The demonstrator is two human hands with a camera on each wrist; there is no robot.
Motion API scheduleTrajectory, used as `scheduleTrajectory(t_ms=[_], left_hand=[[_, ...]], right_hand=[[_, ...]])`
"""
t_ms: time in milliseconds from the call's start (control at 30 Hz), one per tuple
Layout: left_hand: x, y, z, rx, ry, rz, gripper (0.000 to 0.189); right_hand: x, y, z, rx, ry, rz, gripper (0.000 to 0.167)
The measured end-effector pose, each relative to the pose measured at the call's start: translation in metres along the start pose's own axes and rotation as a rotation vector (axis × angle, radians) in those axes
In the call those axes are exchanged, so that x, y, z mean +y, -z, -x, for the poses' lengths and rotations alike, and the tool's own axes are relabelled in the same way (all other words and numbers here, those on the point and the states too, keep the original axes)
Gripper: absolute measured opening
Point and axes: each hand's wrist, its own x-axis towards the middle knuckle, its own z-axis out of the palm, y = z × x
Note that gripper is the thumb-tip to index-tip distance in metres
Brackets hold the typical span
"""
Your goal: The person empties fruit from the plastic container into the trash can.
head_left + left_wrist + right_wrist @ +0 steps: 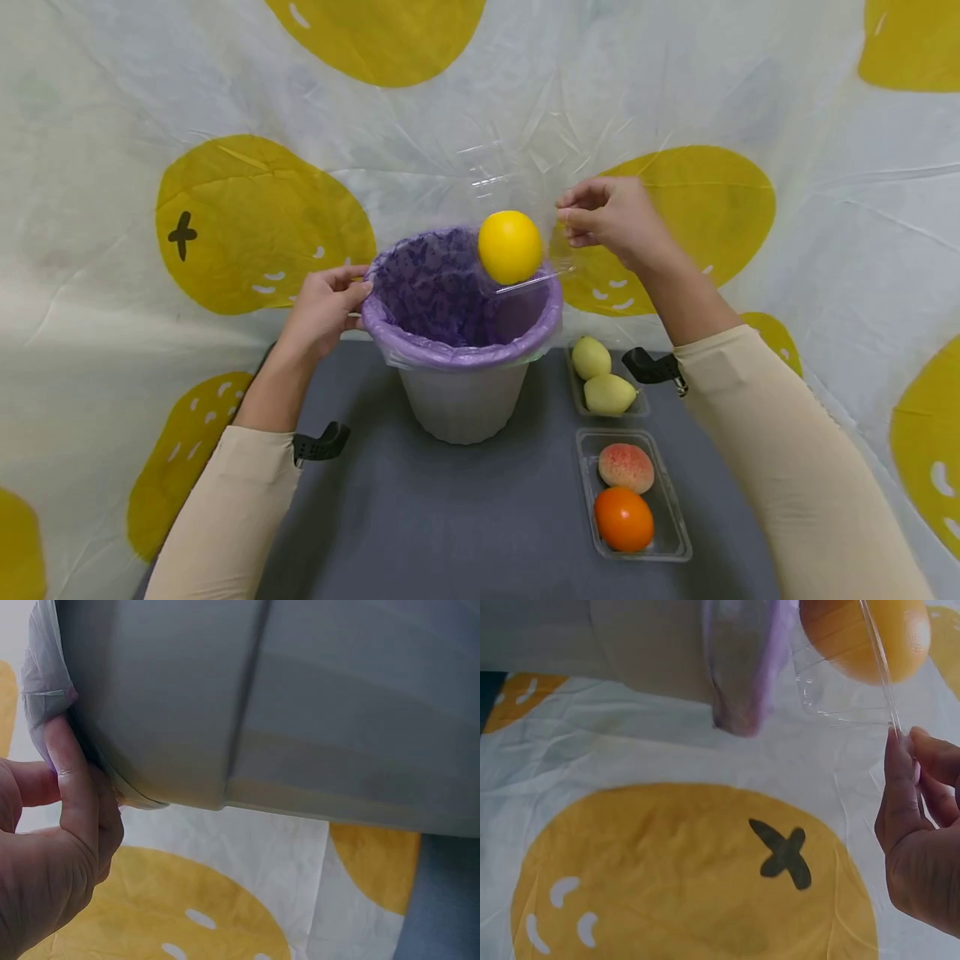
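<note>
A pale bin (465, 400) with a purple bag (457, 358) folded over its rim stands on the table. My left hand (322, 308) grips the rim at its left side; the left wrist view shows the fingers (73, 780) against the folded bag edge. Pinched at its edge by my right hand (611, 218) is a clear plastic tray (840, 716), held tilted above the bin's right side. A round yellow fruit (510, 247) is in this tray, over the bin opening. The fruit's lower part shows through the plastic in the right wrist view.
Right of the bin, a clear tray (581, 402) holds two yellow-green fruits (609, 394). Nearer, another clear tray (667, 542) holds a peach (626, 467) and an orange fruit (623, 518). A patterned cloth (90, 208) hangs behind the grey table (450, 525).
</note>
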Motion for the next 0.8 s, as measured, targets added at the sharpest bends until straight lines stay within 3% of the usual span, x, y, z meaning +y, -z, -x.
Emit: scheduleTrajectory(t_ms=[167,467,800], left_hand=[[-0.001,-0.001,0.000,0.003,0.004,0.016,0.049],[-0.001,-0.004,0.002,-0.002,0.001,-0.020,0.050],[-0.002,-0.003,0.002,-0.002,0.007,-0.029,0.049]], right_hand=[[0.004,-0.014,-0.006,0.017,0.044,0.026,0.017],[0.009,-0.023,-0.011,0.074,0.074,0.030,0.013],[0.018,-0.032,-0.018,0.063,0.100,0.147,0.013]])
